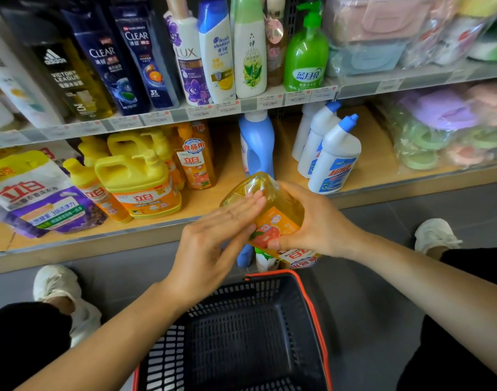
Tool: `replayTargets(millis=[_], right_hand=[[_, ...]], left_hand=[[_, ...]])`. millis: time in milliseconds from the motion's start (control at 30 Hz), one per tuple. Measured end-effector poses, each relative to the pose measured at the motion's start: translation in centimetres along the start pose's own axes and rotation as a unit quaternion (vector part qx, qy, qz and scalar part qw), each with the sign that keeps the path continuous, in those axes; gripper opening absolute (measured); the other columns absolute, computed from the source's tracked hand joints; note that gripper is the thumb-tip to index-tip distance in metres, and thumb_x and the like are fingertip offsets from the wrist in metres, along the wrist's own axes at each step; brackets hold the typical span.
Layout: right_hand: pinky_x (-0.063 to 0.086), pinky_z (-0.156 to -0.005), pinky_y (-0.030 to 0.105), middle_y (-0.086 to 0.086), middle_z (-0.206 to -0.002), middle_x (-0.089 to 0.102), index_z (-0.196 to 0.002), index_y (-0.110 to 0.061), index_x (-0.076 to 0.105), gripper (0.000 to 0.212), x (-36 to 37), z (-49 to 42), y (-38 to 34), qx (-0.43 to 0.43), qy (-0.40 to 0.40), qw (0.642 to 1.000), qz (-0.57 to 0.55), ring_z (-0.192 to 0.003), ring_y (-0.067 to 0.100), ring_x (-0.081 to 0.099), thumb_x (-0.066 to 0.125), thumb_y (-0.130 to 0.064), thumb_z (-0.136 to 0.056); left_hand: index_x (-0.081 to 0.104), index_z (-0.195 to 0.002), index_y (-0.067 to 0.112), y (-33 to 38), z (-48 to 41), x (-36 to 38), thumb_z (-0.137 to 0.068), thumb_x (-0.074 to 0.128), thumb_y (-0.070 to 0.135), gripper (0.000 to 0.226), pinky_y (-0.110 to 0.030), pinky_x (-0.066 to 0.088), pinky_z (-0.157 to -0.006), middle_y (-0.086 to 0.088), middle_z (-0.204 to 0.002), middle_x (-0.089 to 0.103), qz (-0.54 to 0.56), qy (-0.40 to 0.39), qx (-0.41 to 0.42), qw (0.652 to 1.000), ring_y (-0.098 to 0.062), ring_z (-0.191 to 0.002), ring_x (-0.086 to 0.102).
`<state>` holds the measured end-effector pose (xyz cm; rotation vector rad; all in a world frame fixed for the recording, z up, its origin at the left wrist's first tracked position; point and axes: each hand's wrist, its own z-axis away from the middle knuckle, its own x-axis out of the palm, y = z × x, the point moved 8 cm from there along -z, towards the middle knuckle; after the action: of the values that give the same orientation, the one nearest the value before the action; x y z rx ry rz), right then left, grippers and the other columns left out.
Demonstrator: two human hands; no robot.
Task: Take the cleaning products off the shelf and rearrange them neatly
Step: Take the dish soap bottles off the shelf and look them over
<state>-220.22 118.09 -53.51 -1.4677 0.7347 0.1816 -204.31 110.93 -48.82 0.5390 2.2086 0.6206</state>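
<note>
An orange dish-soap bottle (272, 213) is held upside down in front of the lower shelf (202, 201), its base pointing at the shelf. My right hand (309, 221) grips it from the right side. My left hand (213, 235) lies with straight fingers flat against its left face. On the lower shelf stand yellow dish-soap jugs (137, 182), a matching orange bottle (196, 162), a blue detergent bottle (257, 145), white toilet-cleaner bottles (332, 159) and a purple-and-yellow detergent pouch (36, 198).
A dark shopping basket (241, 334) with an orange rim sits on the grey floor between my knees. A blue bottle (244, 255) and other products stand on the floor beyond it. The upper shelf holds shampoo bottles (134, 57) and a green pump bottle (306, 52). Bagged slippers (444, 125) fill the right.
</note>
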Motion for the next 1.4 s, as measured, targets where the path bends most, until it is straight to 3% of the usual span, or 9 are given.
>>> replayTargets(millis=[167,267,433,567,667,767,1000,1167,1400], right_hand=[[0.057,-0.095,0.039,-0.011,-0.125,0.067,-0.142,-0.028,0.047,0.086,0.1,-0.1,0.2,0.006,-0.009,0.999,-0.040,-0.115,0.007,0.065,0.091,-0.041,-0.070],[0.056,-0.096,0.041,-0.008,-0.128,0.066,-0.145,-0.026,0.044,0.089,0.1,-0.2,0.3,0.014,-0.018,0.999,-0.045,-0.117,0.009,0.065,0.090,-0.043,-0.071],[0.058,-0.094,0.037,-0.011,-0.124,0.068,-0.140,-0.028,0.048,0.077,-0.2,-0.2,0.1,0.006,-0.005,0.998,-0.064,-0.114,0.009,0.066,0.088,-0.036,-0.075],[0.056,-0.097,0.043,-0.007,-0.128,0.067,-0.144,-0.027,0.045,0.081,0.1,-0.2,0.3,0.009,-0.026,0.997,-0.066,-0.117,0.011,0.065,0.088,-0.036,-0.075],[0.054,-0.100,0.042,-0.008,-0.132,0.064,-0.147,-0.025,0.043,0.089,0.4,0.0,0.2,0.008,-0.038,0.998,-0.052,-0.120,0.010,0.063,0.088,-0.041,-0.072],[0.052,-0.103,0.040,-0.011,-0.133,0.062,-0.146,-0.024,0.046,0.088,0.6,0.0,0.0,-0.005,-0.041,0.999,-0.032,-0.123,0.008,0.060,0.090,-0.039,-0.071],[0.047,-0.108,0.041,-0.009,-0.139,0.058,-0.148,-0.021,0.044,0.093,1.0,0.0,0.1,-0.006,-0.056,0.998,0.000,-0.128,0.007,0.054,0.091,-0.039,-0.070],[0.056,-0.097,0.042,-0.011,-0.127,0.065,-0.143,-0.028,0.047,0.085,0.5,-0.3,0.7,0.023,-0.051,0.998,-0.043,-0.116,0.007,0.064,0.091,-0.039,-0.070],[0.057,-0.093,0.052,-0.002,-0.118,0.072,-0.127,-0.025,0.057,0.069,-0.3,-0.9,1.3,0.059,-0.012,0.987,-0.152,-0.109,0.017,0.070,0.090,-0.037,-0.068]], left_hand=[[0.073,-0.119,0.012,-1.9,0.1,-2.0,-0.091,0.070,0.032,0.034,-0.036,0.052,-0.100,0.003,-0.123,0.070,-0.072,0.059,-0.056,0.994,-0.018,-0.121,0.064],[0.077,-0.113,0.011,-2.9,0.1,-2.2,-0.091,0.073,0.034,0.032,-0.037,0.050,-0.104,-0.003,-0.131,0.068,-0.048,0.054,-0.096,0.993,-0.019,-0.125,0.061],[0.066,-0.133,0.012,-4.2,0.2,-1.3,-0.096,0.065,0.032,0.042,-0.042,0.054,-0.103,0.002,-0.150,0.053,0.076,0.012,-0.160,0.984,-0.005,-0.139,0.048],[0.056,-0.143,0.023,-4.7,0.1,-0.2,-0.099,0.058,0.038,0.047,-0.024,0.047,-0.106,0.005,-0.155,0.046,0.178,-0.030,-0.202,0.963,-0.007,-0.146,0.039],[0.062,-0.132,0.025,-5.5,0.3,0.2,-0.091,0.069,0.029,0.042,-0.039,0.053,-0.100,0.000,-0.129,0.067,0.286,-0.004,-0.274,0.918,-0.018,-0.122,0.062],[0.065,-0.122,0.025,-6.4,0.5,0.0,-0.080,0.080,0.028,0.045,-0.047,0.055,-0.091,-0.006,-0.114,0.070,0.307,0.014,-0.313,0.899,-0.027,-0.106,0.066],[0.069,-0.112,0.014,-7.4,0.6,-0.3,-0.081,0.075,0.018,0.032,-0.032,0.057,-0.066,-0.001,-0.096,0.074,0.302,0.046,-0.342,0.888,-0.017,-0.085,0.070],[0.071,-0.120,0.022,-8.4,1.5,-0.2,-0.099,0.059,0.007,0.028,-0.039,0.063,-0.076,-0.003,-0.110,0.077,0.313,0.066,-0.361,0.876,-0.018,-0.100,0.073],[0.058,-0.137,0.021,-7.3,1.6,0.7,-0.096,0.064,0.017,0.042,-0.027,0.056,-0.091,0.009,-0.125,0.071,0.380,0.091,-0.305,0.869,-0.011,-0.116,0.067]])
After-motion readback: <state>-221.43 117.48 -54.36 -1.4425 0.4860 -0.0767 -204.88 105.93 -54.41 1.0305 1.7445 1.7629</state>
